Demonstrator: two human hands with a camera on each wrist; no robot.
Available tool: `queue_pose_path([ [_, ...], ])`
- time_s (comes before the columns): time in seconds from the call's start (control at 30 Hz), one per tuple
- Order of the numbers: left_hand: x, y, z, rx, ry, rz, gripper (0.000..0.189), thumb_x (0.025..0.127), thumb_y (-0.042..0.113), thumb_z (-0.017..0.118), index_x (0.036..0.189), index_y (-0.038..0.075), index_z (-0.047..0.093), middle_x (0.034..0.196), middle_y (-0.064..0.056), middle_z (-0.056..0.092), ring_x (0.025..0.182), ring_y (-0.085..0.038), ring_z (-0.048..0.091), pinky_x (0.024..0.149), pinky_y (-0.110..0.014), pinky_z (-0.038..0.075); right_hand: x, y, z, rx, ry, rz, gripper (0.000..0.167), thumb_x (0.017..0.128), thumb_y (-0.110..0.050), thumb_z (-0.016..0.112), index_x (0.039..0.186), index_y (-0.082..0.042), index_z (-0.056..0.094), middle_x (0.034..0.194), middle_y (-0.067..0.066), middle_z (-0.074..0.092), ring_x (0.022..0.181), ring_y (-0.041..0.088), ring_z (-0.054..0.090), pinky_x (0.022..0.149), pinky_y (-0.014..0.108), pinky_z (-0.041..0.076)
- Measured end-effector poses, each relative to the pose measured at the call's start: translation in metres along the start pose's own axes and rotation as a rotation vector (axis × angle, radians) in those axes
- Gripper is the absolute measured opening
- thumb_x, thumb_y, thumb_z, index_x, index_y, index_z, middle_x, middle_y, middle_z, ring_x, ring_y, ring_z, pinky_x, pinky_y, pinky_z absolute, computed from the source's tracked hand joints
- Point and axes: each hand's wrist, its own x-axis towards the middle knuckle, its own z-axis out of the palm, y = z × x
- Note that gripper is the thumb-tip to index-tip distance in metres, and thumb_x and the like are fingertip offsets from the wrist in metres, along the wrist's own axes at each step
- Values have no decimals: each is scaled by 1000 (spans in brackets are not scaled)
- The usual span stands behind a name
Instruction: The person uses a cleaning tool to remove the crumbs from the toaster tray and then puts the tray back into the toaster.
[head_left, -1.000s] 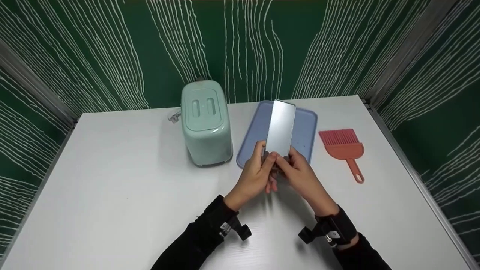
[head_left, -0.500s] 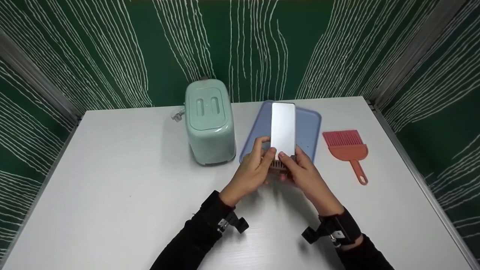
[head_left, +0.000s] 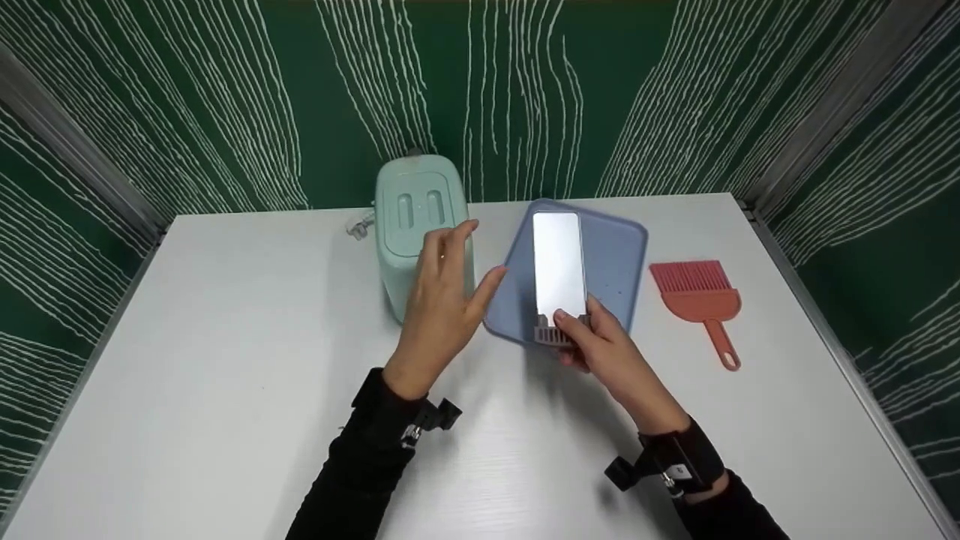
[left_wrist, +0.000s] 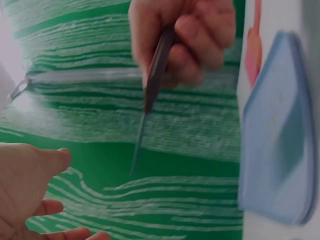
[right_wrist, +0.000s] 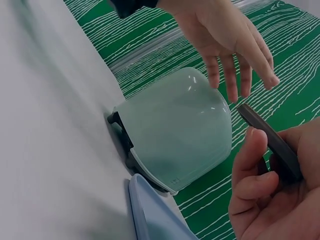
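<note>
In the head view my right hand [head_left: 600,341] holds a crumb tray [head_left: 559,262], a long flat shiny plate with a slotted grey end. The thumb lies on top of that end, and the fingers are underneath. The plate stands over a blue tray [head_left: 611,255] that has small dark specks on it. My left hand [head_left: 442,307] holds nothing, its fingers spread in front of a mint-green toaster [head_left: 390,281]. In the right wrist view the left hand [right_wrist: 230,45] is apart from the dark end [right_wrist: 270,140] of the crumb tray.
A red brush [head_left: 699,300] with an orange handle lies on the white table [head_left: 247,360], right of the blue tray. A coiled cord with a plug [head_left: 360,227] lies left of the toaster. Green walls [head_left: 517,97] with white lines enclose the back and sides.
My left hand has let go of the crumb tray and moved left, to before the toaster. My right hand still holds the tray, which has shifted slightly and shows its slotted end more.
</note>
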Motion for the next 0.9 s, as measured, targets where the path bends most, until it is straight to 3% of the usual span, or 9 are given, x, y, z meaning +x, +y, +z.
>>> queue_pose_path([
  [0.1,3,-9,-10,86,61,32,59,103,32,75,151,5,55,138,-21,51,126,-36,57,108,-52,52,-1,1,3,-11,-12,1,34,114,-28,55,138,-5,49,79,1,63,64,10,57,57,21,37],
  [0.2,5,-22,-17,179,70,34,60,101,34,78,150,6,57,147,-26,50,137,-45,53,109,-62,49,-1,3,6,-9,-32,8,36,114,-28,55,141,-6,49,84,1,65,65,11,57,58,21,36],
  [0.37,7,-50,-24,306,-13,6,68,99,40,79,157,15,54,167,-27,38,154,-59,36,113,-79,40,-2,7,11,-7,-83,19,40,114,-28,54,145,-4,47,89,1,68,65,11,57,56,20,35],
  [0.53,8,-72,-33,323,-125,-18,68,100,48,74,160,24,52,176,-19,29,159,-61,22,119,-80,31,-2,11,17,-8,-141,6,50,115,-28,53,156,-2,42,92,1,70,65,10,58,55,20,35],
  [0.67,7,-82,-37,330,-176,-27,69,102,54,69,163,28,49,176,-18,30,153,-67,29,115,-80,37,-3,15,26,2,-183,19,47,114,-29,54,150,0,45,86,0,69,62,8,59,55,20,37],
  [0.9,3,-88,-36,331,-179,-13,70,103,59,62,165,32,43,176,-14,32,143,-71,40,103,-76,51,-12,22,44,18,-246,77,42,112,-34,59,142,-5,47,80,-1,66,60,8,59,58,20,41],
])
